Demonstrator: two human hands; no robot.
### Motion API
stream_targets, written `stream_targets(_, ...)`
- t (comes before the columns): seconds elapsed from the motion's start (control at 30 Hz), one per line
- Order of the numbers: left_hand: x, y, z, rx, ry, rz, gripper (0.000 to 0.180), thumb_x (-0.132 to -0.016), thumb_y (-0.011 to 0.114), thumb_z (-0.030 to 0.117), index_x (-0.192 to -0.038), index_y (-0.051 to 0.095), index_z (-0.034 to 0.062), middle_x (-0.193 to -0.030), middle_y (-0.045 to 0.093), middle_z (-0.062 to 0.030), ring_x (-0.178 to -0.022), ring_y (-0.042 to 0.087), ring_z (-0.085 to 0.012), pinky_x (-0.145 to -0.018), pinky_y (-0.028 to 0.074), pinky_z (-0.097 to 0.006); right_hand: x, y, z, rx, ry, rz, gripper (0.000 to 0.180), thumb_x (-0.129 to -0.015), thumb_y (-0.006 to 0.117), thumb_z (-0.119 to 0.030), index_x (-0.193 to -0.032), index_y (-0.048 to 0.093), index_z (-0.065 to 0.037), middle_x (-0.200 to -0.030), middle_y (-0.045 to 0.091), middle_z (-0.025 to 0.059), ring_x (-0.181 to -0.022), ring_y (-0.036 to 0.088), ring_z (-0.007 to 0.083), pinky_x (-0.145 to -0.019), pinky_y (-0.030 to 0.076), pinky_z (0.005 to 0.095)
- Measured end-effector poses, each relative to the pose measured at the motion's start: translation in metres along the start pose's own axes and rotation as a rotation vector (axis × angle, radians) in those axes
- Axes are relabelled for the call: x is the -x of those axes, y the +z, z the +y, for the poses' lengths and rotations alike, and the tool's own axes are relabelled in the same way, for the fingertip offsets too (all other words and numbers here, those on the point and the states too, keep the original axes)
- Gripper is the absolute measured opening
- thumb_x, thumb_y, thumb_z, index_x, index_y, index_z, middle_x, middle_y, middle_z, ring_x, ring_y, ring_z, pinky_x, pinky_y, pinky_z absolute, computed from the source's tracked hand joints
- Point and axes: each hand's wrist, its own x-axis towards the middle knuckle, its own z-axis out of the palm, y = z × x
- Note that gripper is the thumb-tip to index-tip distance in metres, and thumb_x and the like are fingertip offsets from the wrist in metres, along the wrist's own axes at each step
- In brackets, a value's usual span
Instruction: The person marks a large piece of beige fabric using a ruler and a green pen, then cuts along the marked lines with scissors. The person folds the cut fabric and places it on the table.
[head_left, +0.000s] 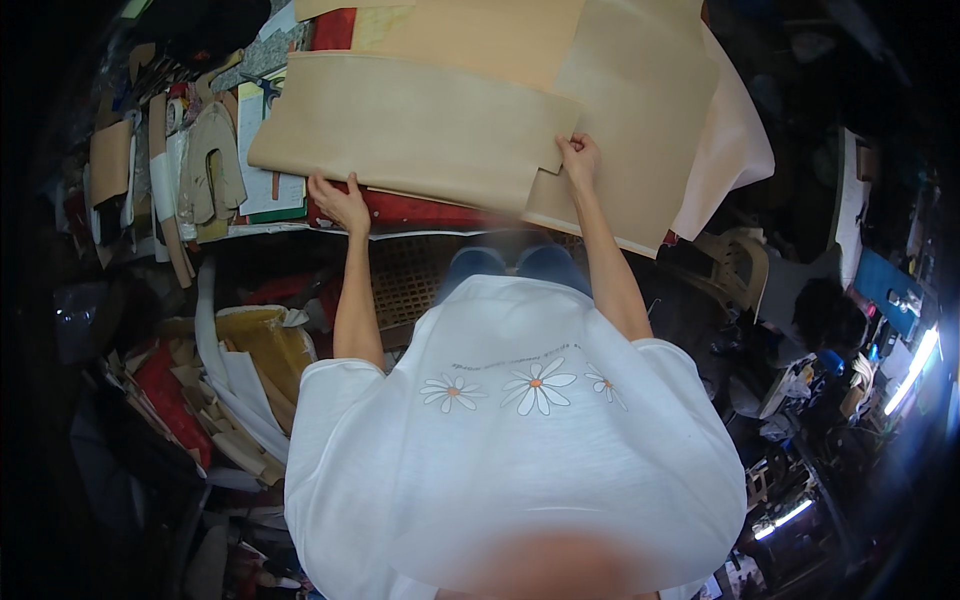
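Note:
A large tan sheet, like leather or vinyl (400, 125), lies across the worktable with a notched right end. At that notch my right hand (579, 160) is closed, pinching the sheet's edge between thumb and fingers. My left hand (342, 205) is open at the sheet's near edge, thumb and fingers apart, with fingertips touching the rounded border. Under and beyond it spreads another tan sheet (640, 130), reaching the table's near right corner. A lighter peach-coloured sheet (480, 35) shows at the far side. Red material (420, 210) peeks out below the near edge.
Left on the table are a grey U-shaped piece (212, 165), papers (255, 150) and rolled strips. Below stands a bin of scraps and rolls (240, 390). A woven-seat piece (410, 280) is under the table edge. A chair (735, 265) stands at right.

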Motion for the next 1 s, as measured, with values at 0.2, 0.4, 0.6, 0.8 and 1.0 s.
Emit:
stream_targets(0.2,0.032,-0.022,0.049,-0.069,1.054,-0.802,0.070,-0.067,0.063,0.006,-0.134,0.043,0.0077,-0.138,0.043,-0.0118,-0.127,0.041,-0.0273,-0.106,0.032,-0.045,0.008,-0.006,-0.017,0.218,-0.120,0.051,0.044,-0.076,0.073,-0.024,-0.111,0.058,-0.002,-0.093,0.062,0.0112,-0.084,0.058,0.0236,-0.074,0.047,0.0356)
stream_targets(0.4,0.018,0.004,0.065,-0.301,1.202,-0.685,0.054,-0.080,0.056,0.014,-0.133,0.043,0.0101,-0.135,0.044,-0.0091,-0.123,0.043,-0.0266,-0.101,0.037,-0.044,0.096,-0.034,-0.008,0.470,-0.759,-0.277,0.063,-0.071,0.072,-0.017,-0.129,0.048,-0.009,-0.133,0.044,0.0203,-0.123,0.042,0.0380,-0.102,0.036,0.0481)
stream_targets(0.6,0.002,0.011,0.074,-0.227,1.226,-0.748,0.044,-0.082,0.051,0.011,-0.126,0.048,0.0084,-0.125,0.052,-0.0100,-0.115,0.052,-0.0258,-0.092,0.046,-0.037,0.126,-0.049,0.025,0.735,-0.838,-0.342,0.059,-0.070,0.063,-0.005,-0.127,0.048,-0.010,-0.133,0.045,0.0163,-0.122,0.044,0.0364,-0.100,0.037,0.0450)
stream_targets(0.8,-0.058,-0.008,0.127,-0.226,0.997,-1.147,0.033,-0.085,0.051,0.010,-0.118,0.050,0.0069,-0.107,0.062,-0.0146,-0.100,0.060,-0.0309,-0.083,0.050,-0.040,0.097,-0.106,0.015,1.023,-0.633,-0.272,0.040,-0.072,0.062,-0.006,-0.111,0.062,-0.009,-0.113,0.062,0.0070,-0.109,0.056,0.0273,-0.095,0.042,0.0419)
stream_targets(1.0,-0.170,0.054,0.198,0.122,1.082,-1.079,0.027,-0.087,0.060,0.018,-0.109,0.056,0.0034,-0.094,0.065,-0.0173,-0.092,0.063,-0.0318,-0.079,0.048,-0.042,-0.011,-0.181,-0.057,0.791,-0.579,0.049,0.019,-0.084,0.065,-0.021,-0.096,0.068,-0.006,-0.093,0.068,0.0137,-0.090,0.063,0.0342,-0.080,0.050,0.0404)
